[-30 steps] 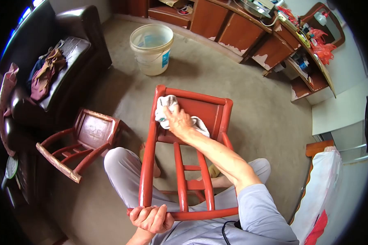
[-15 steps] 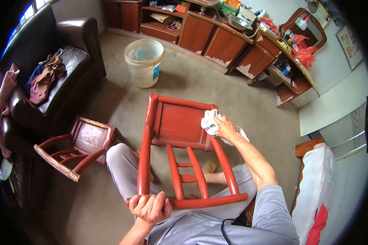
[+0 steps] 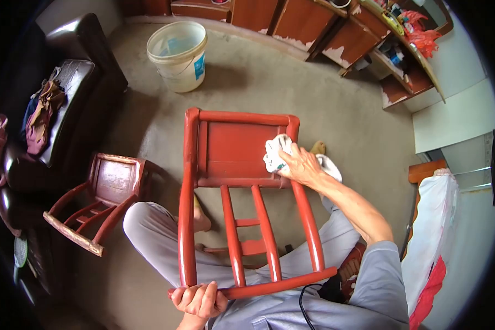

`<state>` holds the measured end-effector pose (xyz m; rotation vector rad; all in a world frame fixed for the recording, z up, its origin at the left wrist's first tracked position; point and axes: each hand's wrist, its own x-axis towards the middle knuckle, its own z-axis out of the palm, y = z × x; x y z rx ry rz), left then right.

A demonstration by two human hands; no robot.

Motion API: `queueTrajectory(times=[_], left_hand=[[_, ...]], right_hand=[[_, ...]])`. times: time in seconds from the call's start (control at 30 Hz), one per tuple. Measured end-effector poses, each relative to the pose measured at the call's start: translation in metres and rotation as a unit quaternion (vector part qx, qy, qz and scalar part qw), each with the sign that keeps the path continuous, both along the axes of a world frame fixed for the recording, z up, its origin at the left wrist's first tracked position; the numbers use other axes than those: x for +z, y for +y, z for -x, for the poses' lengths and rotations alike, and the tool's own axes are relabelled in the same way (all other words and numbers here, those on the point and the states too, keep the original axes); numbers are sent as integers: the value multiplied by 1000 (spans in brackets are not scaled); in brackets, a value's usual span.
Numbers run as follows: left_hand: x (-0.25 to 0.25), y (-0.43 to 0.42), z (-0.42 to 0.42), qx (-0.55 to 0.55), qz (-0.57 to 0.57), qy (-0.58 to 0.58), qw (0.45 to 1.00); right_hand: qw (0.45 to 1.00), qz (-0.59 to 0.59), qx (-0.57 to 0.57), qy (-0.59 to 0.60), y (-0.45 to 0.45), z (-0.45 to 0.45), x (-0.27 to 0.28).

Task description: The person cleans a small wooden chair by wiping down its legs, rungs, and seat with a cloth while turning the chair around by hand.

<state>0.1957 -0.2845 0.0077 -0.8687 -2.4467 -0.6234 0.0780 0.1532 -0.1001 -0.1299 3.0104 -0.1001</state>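
Note:
A red wooden chair leans toward me between my knees, its seat facing up and its top rail nearest my body. My left hand is wrapped round the left end of that rail. At the right side of the seat, my right hand presses a bunched white cloth onto the surface near the side edge. Part of the cloth hangs out past the hand on the right. The fingertips of my right hand are partly hidden in the cloth.
A whitish bucket stands on the floor beyond the chair. To the left are a small worn chair and a dark sofa with clothes on it. Peeling brown cabinets line the back; a white-covered item is at right.
My right hand and the cloth have gone from the seat's left side to its right side. The chair's tilt has shifted slightly, and the view has moved. My left hand keeps its hold.

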Motion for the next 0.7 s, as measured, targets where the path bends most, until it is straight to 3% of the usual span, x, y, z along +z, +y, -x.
queueTrajectory(times=[0.17,0.3,0.37,0.5,0.57,0.63,0.7], left_hand=[[16,10,22,2,-2,3,1000],[29,27,48,10,-26,21,999],[29,29,50,12,-26,26,999],[21,23,39,29,-39,30,998],[11,18,27,16,-50,41,998],[8,15,19,23,-44,47,998],[6,13,15,17,-44,47,998]], right_hand=[[998,-21,32,47,3,19,-4],[999,-39,28,-5,-4,42,11],[972,-133,117,-156,-20,52,23],[955,-202,199,-93,-43,41,4],[958,-176,199,-111,-45,42,3],[976,-49,182,-113,-54,41,9],[981,4,158,-108,-77,52,-8]])
